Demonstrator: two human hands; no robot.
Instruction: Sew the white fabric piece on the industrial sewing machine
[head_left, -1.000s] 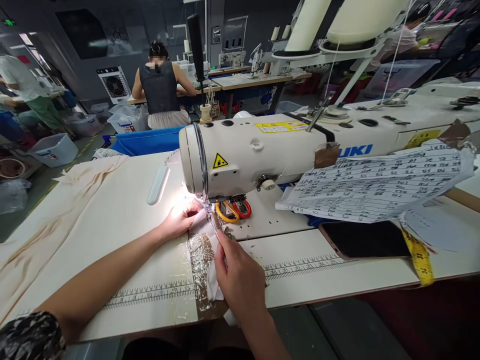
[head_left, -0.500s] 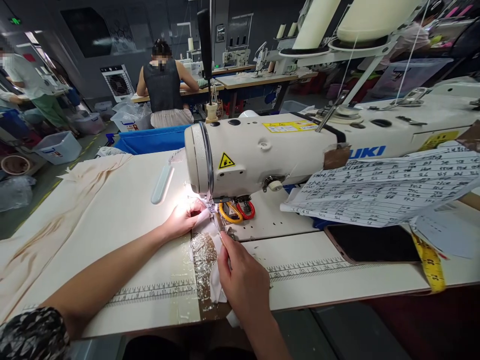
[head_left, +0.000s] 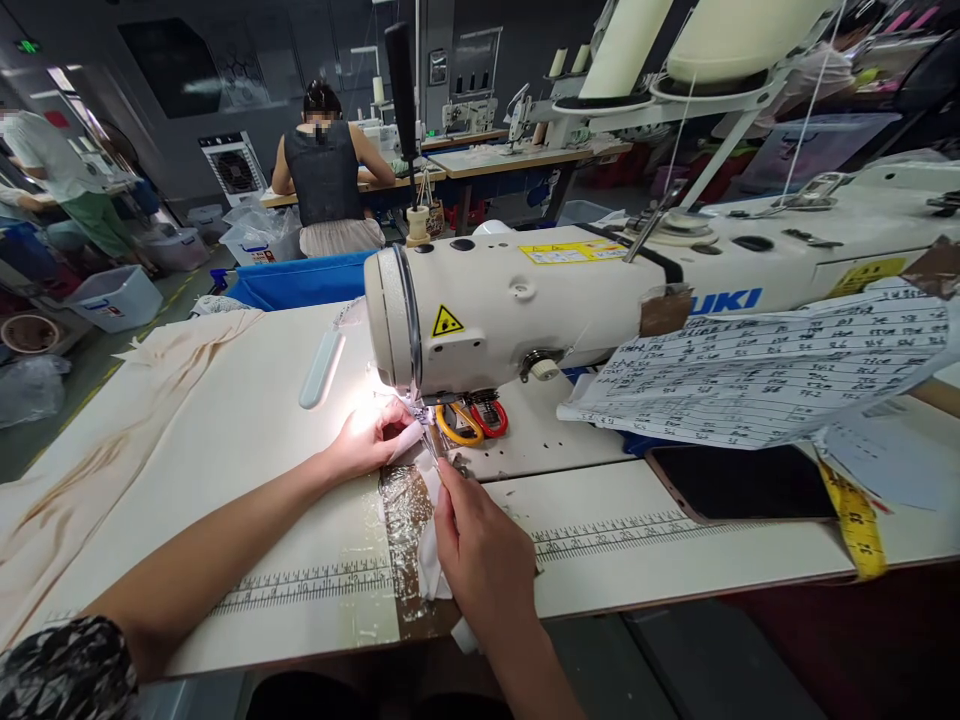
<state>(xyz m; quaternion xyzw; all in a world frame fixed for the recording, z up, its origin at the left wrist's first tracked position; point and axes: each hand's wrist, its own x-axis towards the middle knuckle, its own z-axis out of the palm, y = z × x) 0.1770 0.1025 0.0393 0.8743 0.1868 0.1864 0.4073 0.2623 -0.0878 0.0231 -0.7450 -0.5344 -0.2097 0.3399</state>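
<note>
A cream Juki sewing machine (head_left: 525,300) stands on the table (head_left: 225,420), its lamp lighting the needle area. A narrow strip of white fabric (head_left: 429,545) runs from under the needle toward me. My left hand (head_left: 367,440) rests curled at the needle, fingers pressing the far end of the strip. My right hand (head_left: 484,555) is closed in a pinch on the strip just in front of the presser foot. Shiny tape (head_left: 401,530) covers the table beside the strip.
Orange and red scissors (head_left: 472,420) lie behind the needle. A printed paper sheet (head_left: 765,375), a dark phone (head_left: 742,482) and a yellow tape measure (head_left: 851,520) lie to the right. Beige cloth (head_left: 90,450) drapes the table's left side. Another person sits at a far table.
Both hands keep their hold at the needle; the right hand has crept slightly forward. The view shifts a little with my head.
</note>
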